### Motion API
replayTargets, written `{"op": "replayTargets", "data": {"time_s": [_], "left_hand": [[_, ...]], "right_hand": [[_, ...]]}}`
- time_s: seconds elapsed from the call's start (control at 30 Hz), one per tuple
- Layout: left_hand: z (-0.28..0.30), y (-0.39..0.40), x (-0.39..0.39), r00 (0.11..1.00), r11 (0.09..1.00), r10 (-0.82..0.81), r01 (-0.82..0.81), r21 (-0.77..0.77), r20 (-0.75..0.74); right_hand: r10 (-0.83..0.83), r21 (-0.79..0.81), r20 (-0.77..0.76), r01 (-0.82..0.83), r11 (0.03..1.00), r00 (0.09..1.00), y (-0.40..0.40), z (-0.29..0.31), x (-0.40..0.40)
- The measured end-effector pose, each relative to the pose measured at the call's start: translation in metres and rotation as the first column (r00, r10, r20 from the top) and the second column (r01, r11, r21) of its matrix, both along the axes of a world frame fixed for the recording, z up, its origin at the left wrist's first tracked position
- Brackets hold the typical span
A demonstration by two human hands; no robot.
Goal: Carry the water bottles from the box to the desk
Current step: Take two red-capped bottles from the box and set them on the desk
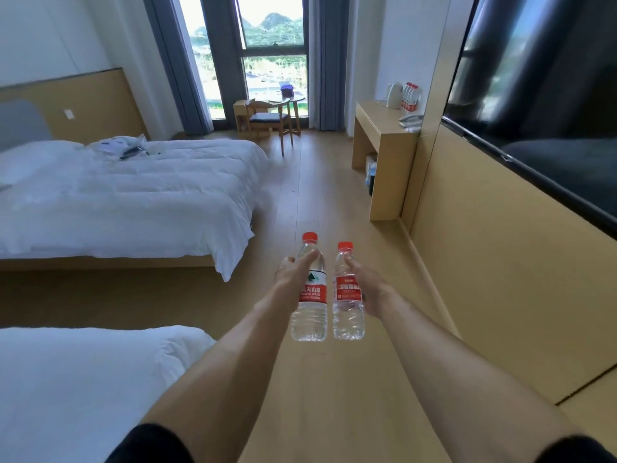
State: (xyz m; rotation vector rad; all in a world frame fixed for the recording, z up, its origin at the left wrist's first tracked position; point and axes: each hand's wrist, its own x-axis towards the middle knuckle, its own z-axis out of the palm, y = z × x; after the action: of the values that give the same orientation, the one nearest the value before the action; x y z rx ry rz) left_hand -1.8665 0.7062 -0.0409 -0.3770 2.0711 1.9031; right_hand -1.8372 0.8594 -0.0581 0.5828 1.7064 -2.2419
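Two white beds (133,195), wall television (547,105)

Two upright water bottles were held out over the wooden floor (320,182): the taller bottle (310,305) by the left hand (293,274), the shorter bottle (348,295) by the right hand (362,279). More bottles (410,97) were seen on the desk (377,125) ahead.

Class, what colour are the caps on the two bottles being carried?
Red, on both clear plastic water bottles, seen in the head view.
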Motion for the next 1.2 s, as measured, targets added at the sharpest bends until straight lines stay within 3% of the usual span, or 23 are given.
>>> {"op": "replayTargets", "data": {"time_s": [0.37, 0.97, 1.2], "left_hand": [[-0.011, 0.026, -0.127, 0.999, 0.997, -0.039, 0.039, 0.071, 0.002], [-0.004, 0.036, -0.456, 0.957, 0.942, -0.29, 0.286, 0.175, -0.006], [-0.011, 0.038, -0.542, 0.959, 0.945, -0.283, 0.278, 0.17, 0.007]], "right_hand": [[0.035, 0.02, 0.001, -0.035, 0.999, 0.999, 0.04, -0.012, -0.125], [0.015, 0.003, -0.046, -0.015, 1.0, 0.999, 0.048, 0.003, -0.425], [0.032, 0.0, -0.07, -0.032, 0.999, 0.997, 0.051, 0.002, -0.515]]}}
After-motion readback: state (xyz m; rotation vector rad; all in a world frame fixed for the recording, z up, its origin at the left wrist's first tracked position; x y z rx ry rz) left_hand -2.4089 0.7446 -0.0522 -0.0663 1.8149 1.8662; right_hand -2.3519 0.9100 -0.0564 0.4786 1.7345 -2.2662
